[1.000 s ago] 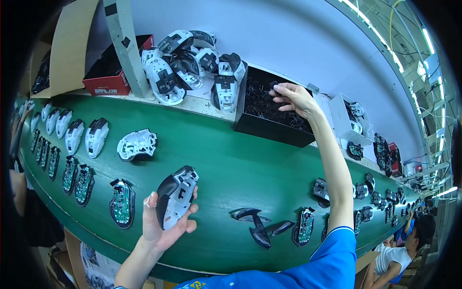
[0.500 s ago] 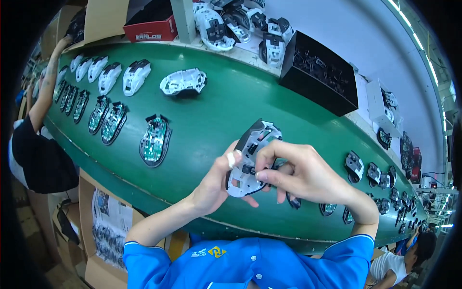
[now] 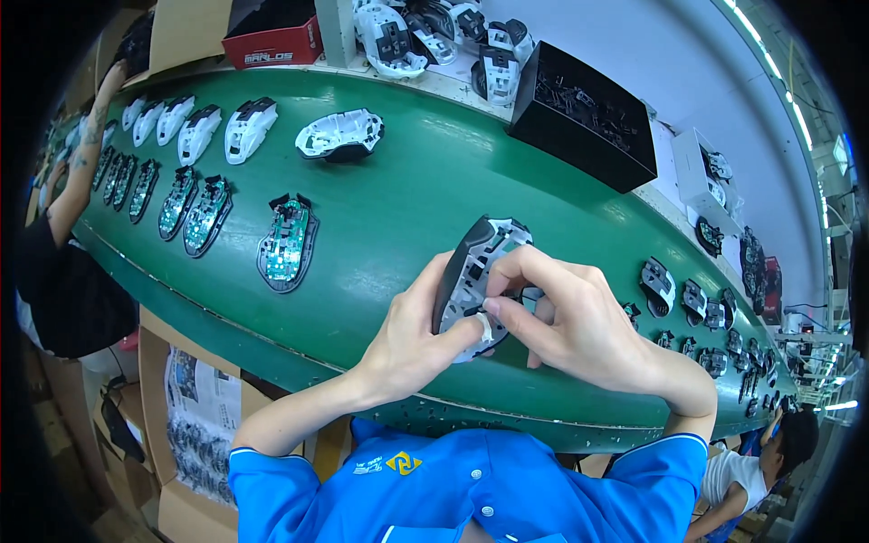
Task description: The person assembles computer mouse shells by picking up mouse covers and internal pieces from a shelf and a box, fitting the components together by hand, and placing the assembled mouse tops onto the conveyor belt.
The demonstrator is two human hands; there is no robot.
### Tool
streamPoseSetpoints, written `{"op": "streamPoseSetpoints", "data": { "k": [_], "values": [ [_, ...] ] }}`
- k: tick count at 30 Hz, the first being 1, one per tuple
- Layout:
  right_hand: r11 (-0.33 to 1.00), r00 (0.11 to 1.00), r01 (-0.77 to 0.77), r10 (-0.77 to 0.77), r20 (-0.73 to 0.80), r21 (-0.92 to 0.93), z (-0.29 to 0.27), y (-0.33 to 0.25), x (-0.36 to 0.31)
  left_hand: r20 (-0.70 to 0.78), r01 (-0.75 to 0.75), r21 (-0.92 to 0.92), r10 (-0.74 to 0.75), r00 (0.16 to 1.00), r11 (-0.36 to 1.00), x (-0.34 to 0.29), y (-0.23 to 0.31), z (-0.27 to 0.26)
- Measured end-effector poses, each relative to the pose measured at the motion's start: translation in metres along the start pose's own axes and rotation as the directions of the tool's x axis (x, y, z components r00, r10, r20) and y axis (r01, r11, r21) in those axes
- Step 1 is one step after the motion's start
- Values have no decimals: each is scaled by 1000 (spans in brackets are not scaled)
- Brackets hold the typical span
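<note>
Over the green work table, my left hand (image 3: 412, 335) grips a computer mouse's upper shell (image 3: 468, 271), dark outside, with its white hollow inner side facing up. Its thumb presses into the lower part of the cavity, with something white wrapped on it. My right hand (image 3: 579, 312) is closed in a pinch inside the shell, thumb and forefinger together close to the left thumb. Whatever those fingertips hold is hidden. Left of my hands lies a mouse base with a green circuit board (image 3: 286, 244); beyond it sits another white shell (image 3: 339, 134), hollow side up.
White shells (image 3: 250, 129) and bases with circuit boards (image 3: 208, 217) line the table's left side. A black box (image 3: 579, 118) of small black parts stands on the back ledge, near a red box (image 3: 272, 41). Mouse assemblies (image 3: 658, 285) lie right. People work at both sides.
My left thumb has moved from the shell's side edge down into its cavity. The small black part seen at my right fingertips is now covered. The view has shifted slightly.
</note>
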State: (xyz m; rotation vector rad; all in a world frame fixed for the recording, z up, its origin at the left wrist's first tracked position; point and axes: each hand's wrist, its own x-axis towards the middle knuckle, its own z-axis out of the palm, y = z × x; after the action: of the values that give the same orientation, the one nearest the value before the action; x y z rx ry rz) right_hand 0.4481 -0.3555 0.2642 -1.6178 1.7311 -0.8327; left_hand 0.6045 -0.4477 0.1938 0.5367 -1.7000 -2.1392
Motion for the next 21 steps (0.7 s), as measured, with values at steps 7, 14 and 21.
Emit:
{"op": "streamPoseSetpoints", "data": {
  "k": [7, 14, 21],
  "values": [
    [951, 965, 262, -257, 51, -163, -2, 9, -3, 89, 204, -119, -194, 977, 972, -3, 15, -13],
    [737, 905, 393, -417, 88, -550, -16, 6, 8, 249, 201, -197, -149, 957, 959, -1, 21, -30],
    [667, 878, 467, -430, 212, -581, -12, -1, 12, 248, 213, 66, -223, 943, 975, 6, 23, -34]
  ]
}}
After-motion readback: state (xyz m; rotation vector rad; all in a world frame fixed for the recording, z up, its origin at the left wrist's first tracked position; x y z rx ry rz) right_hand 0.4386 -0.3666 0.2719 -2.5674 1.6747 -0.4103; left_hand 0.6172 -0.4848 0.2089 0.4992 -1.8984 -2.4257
